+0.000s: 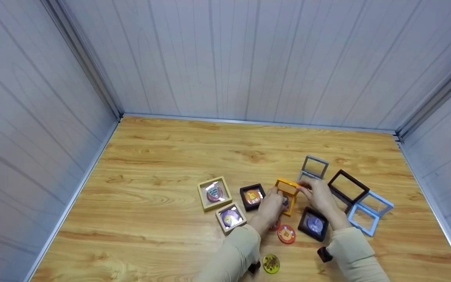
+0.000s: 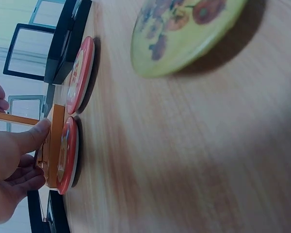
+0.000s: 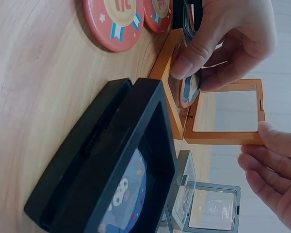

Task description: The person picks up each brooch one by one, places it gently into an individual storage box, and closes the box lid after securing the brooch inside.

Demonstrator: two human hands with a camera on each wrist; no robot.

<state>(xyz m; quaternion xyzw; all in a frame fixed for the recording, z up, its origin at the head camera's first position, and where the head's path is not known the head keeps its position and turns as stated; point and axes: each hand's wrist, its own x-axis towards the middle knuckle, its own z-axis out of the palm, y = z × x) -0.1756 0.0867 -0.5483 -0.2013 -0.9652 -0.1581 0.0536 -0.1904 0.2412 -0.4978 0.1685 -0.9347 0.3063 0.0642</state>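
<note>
An orange hinged display frame (image 1: pixel 291 207) stands opened on the table, its lid (image 3: pixel 228 138) raised. My left hand (image 1: pixel 270 207) pinches a round badge (image 3: pixel 188 90) between thumb and fingers, inside the lower half of that frame. The badge is mostly hidden by the fingers. With thumb and fingertips my right hand (image 1: pixel 321 197) grips the raised lid's edge. Two red badges, one (image 1: pixel 286 234) in full view and another (image 1: pixel 275 226) partly under the left wrist, lie near the frame. A yellow-green badge (image 1: pixel 271 263) lies closer to me.
Left of the hands are a yellow frame (image 1: pixel 201 196), a cream frame (image 1: pixel 220 221) and a black frame (image 1: pixel 245 203), each holding a badge. Another black frame (image 1: pixel 307 233) with a badge sits by the right wrist. Opened grey (image 1: pixel 314 158), black (image 1: pixel 360 186) and blue (image 1: pixel 373 227) frames stand at right.
</note>
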